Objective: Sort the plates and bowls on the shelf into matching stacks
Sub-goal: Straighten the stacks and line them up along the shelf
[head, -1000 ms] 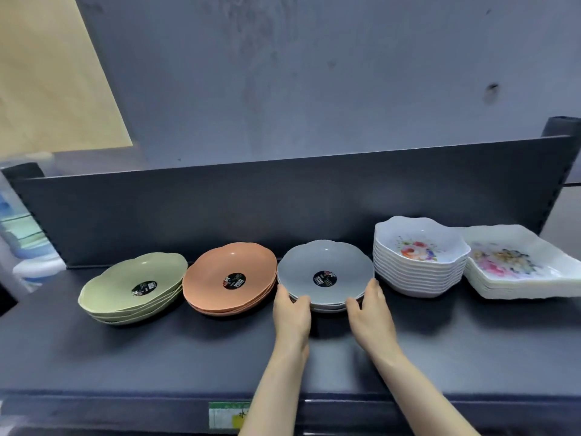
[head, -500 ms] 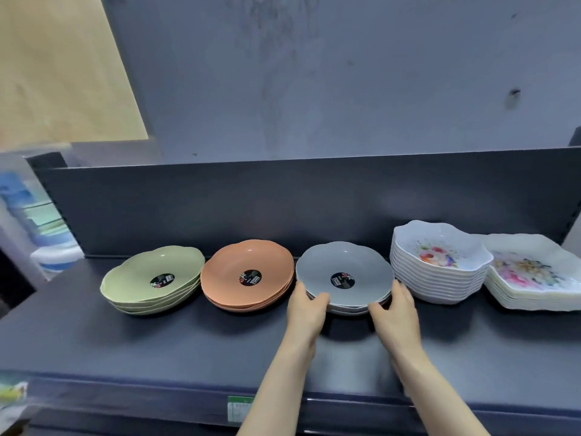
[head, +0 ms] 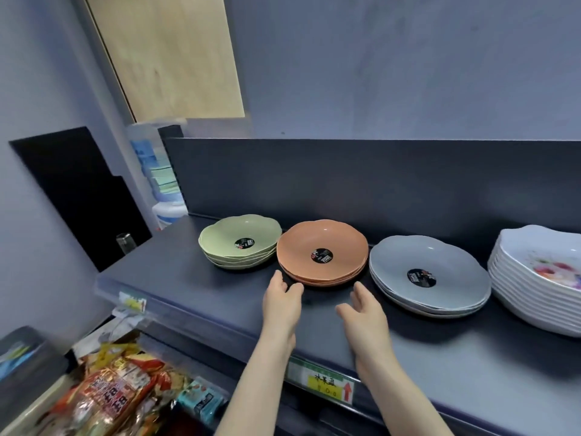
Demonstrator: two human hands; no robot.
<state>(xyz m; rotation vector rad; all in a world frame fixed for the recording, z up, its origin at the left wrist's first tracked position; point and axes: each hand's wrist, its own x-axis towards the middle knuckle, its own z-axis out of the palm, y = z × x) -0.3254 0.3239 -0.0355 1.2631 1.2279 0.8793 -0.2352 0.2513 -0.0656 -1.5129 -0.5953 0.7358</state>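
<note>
Three stacks of scalloped plates stand in a row on the dark shelf (head: 195, 287): green plates (head: 240, 240) at the left, orange plates (head: 322, 251) in the middle, grey plates (head: 429, 275) to the right. A stack of white floral bowls (head: 540, 278) stands at the far right, partly cut off. My left hand (head: 281, 302) hovers in front of the orange stack's left edge, fingers loosely spread. My right hand (head: 364, 313) is open just in front of the stack's right edge. Neither hand holds anything.
The shelf's dark back panel (head: 377, 184) runs behind the stacks. A price label (head: 327, 382) sits on the shelf's front edge. Snack packets (head: 113, 394) lie below at the left. Stacked containers (head: 163, 180) stand beyond the shelf's left end.
Both hands have let go of the grey stack and moved left, in front of the orange stack. The view has swung left and nearer.
</note>
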